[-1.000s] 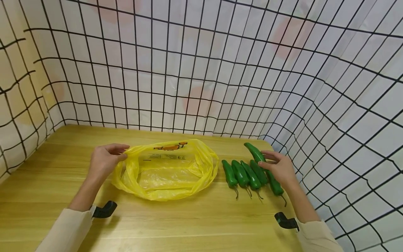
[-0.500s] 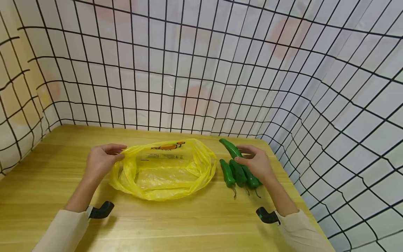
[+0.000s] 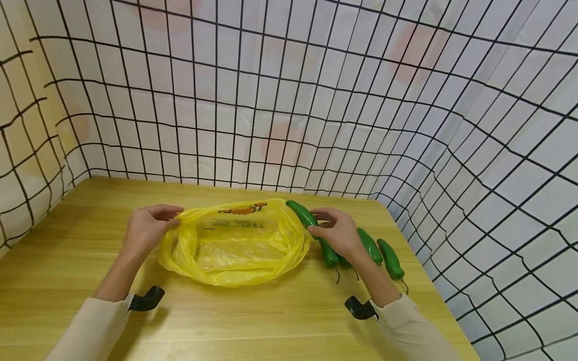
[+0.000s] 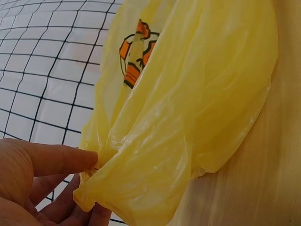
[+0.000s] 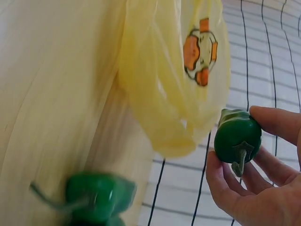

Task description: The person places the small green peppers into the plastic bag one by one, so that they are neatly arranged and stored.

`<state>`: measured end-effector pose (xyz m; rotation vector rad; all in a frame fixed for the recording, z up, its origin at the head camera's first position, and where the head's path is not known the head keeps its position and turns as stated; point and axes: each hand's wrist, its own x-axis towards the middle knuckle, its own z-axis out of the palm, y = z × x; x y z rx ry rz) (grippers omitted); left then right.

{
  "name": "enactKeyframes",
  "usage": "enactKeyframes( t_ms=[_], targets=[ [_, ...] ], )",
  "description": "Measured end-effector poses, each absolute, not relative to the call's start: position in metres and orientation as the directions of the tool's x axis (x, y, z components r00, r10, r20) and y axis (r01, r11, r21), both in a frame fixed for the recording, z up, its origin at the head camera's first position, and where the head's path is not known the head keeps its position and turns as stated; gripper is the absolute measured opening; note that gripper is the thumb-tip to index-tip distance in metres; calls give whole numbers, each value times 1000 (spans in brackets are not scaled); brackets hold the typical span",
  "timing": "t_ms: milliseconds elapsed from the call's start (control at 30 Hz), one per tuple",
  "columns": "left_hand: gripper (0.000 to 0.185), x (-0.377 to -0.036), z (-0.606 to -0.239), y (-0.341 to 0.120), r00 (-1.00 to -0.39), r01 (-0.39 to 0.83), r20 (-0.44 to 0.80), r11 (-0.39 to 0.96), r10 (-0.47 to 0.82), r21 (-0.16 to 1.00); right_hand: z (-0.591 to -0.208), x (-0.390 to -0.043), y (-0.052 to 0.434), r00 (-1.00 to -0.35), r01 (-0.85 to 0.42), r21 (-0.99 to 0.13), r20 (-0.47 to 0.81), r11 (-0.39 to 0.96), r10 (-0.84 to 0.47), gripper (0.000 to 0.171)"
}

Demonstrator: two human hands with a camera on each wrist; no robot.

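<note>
Head view with both wrist views. My left hand (image 3: 146, 228) pinches the left rim of the yellow plastic bag (image 3: 235, 245), thumb and fingers closed on the bunched film, holding its mouth open on the wooden table (image 3: 271, 321). My right hand (image 3: 338, 233) grips one green pepper (image 3: 303, 216) near its stem end, fingers curled round it; the pepper is raised off the table and points toward 10 o'clock over the bag's right rim. The remaining green peppers (image 3: 375, 250) lie side by side on the table at 3 o'clock from the bag, just beside my right wrist. A wire grid wall (image 3: 289, 100) encloses the table
</note>
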<state>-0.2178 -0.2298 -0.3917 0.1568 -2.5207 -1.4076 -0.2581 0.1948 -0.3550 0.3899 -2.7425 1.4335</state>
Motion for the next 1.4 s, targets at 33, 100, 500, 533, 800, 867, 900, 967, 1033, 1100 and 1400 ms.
enactKeyframes(
  t_ms=[33,100,500,533,800,867,900,967,1033,1100,1400],
  targets=[
    [29,-218,-391,-230,-963,30,167,529,-213,848,-355,-258,190,-968,-231,-807,133,543,-215,47],
    [29,-219,-391,-230,-962,34,172,531,-212,846,-354,-258,181,-965,-238,-813,133,531,-228,47],
    [29,-220,-388,-230,-964,39,170,525,-202,850,-359,-255,137,-952,-249,-837,118,487,-284,43],
    [29,-220,-388,-230,-964,41,171,525,-202,850,-361,-256,134,-950,-254,-834,120,489,-289,43],
    [29,-220,-389,-230,-962,43,181,537,-206,843,-370,-250,109,-932,-287,-818,118,499,-342,40],
    [29,-220,-389,-230,-961,40,180,537,-210,843,-372,-249,102,-929,-292,-816,118,499,-351,43],
    [29,-220,-389,-230,-961,39,179,537,-212,842,-373,-249,98,-927,-297,-815,121,498,-354,44],
    [29,-220,-389,-229,-961,33,174,535,-215,844,-375,-249,91,-926,-303,-815,128,493,-356,46],
    [29,-219,-390,-229,-962,26,166,533,-217,846,-378,-250,84,-924,-306,-818,132,486,-359,46],
    [29,-219,-390,-230,-964,20,158,530,-216,848,-381,-250,78,-923,-304,-827,134,473,-360,45],
    [29,-218,-391,-230,-966,18,152,533,-208,846,-391,-253,57,-921,-305,-824,128,477,-368,43]
  ],
)
